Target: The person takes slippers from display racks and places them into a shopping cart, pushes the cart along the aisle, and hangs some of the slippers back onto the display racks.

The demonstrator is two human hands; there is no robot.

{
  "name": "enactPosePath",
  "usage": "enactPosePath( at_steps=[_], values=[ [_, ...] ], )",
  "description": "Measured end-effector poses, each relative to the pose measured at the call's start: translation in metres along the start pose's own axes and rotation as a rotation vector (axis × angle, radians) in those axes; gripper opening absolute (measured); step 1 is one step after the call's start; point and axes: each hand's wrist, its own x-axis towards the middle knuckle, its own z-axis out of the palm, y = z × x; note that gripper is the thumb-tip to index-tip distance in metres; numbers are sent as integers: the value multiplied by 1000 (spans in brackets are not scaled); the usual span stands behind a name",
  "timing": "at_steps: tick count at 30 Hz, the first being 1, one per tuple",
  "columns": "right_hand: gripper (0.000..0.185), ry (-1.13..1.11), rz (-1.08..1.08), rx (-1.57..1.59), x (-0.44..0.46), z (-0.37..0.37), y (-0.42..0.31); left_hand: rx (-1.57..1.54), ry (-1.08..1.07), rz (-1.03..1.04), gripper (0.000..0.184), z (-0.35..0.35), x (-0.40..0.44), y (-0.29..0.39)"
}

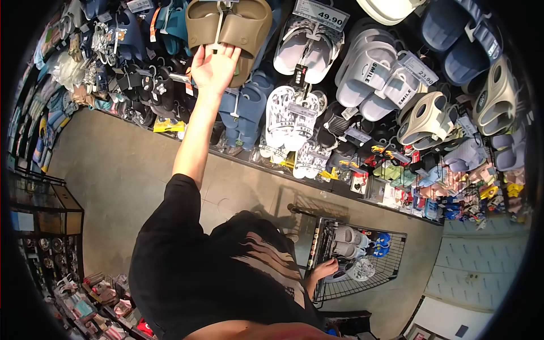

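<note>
A pair of brown slippers hangs on the rack at the top. My left hand reaches up to their lower edge, palm showing and fingers extended behind or against the soles; the exact contact is partly hidden. Lower right, my right hand is at the handle side of a black wire shopping cart, its fingers curled near the rim; what they grip is too small to make out. The cart holds grey slippers, blue shoes and a black-and-white patterned pair.
Racks of slippers run along the top, with white patterned pairs, grey pairs and price tags. A shelf unit stands at the left. Grey floor lies between. A panelled wall is at the right.
</note>
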Motion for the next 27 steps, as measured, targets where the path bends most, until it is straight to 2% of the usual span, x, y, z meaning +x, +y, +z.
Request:
enactPosePath(
  at_steps=[1, 2, 3, 5, 6, 7, 10, 13, 14, 17, 18, 19, 21, 23, 24, 25, 27],
  values=[
    [38, 9, 0, -2, -2, 0, -2, -42, -30, -26, 60, 9, -3, -2],
    [35, 65, -88, 28, -4, -4, -13, -16, -25, 36, 66, 13, -6, -5],
    [33, 119, -173, 57, -8, -8, -24, -19, -15, 64, 61, 17, -12, -5],
    [31, 71, -137, 70, -15, -28, -68, -72, -137, -4, 55, 18, -22, 3],
    [33, 67, -195, 53, -18, -33, -79, -13, -113, 16, 51, 27, -28, 6],
    [36, 57, -252, 33, -21, -35, -86, 32, -70, 41, 55, 29, -32, 12],
    [42, 2, -261, 122, -25, -36, -96, -36, -111, -6, 64, 41, -47, 27],
    [43, -8, -293, 111, -29, -36, -102, 57, 4, 25, 66, 59, -61, 36],
    [45, -16, -315, 112, -30, -37, -105, 17, -49, -34, 63, 53, -68, 43],
    [52, -41, -352, 95, -32, -36, -106, 148, 56, -78, 43, 57, -95, 44],
    [54, -24, -382, 102, -31, -29, -100, 127, 47, -157, 27, 45, -104, 51],
    [54, -65, -360, 198, -29, -29, -103, 154, 66, -231, 24, 38, -114, 54],
    [53, -74, -310, 291, -25, -30, -119, 255, 19, -359, 30, 26, -138, 51],
    [49, -59, -329, 343, -11, -29, -135, 256, 218, -426, 35, 17, -169, 40],
    [47, -78, -356, 330, -3, -31, -148, 399, 432, -445, 39, 29, -179, 21],
    [45, -92, -375, 311, 9, -36, -163, 383, 439, -507, 39, 27, -190, 10],
    [43, -127, -490, 478, 28, -56, -222, 525, 471, -742, 46, 19, -215, -19]
  ],
)
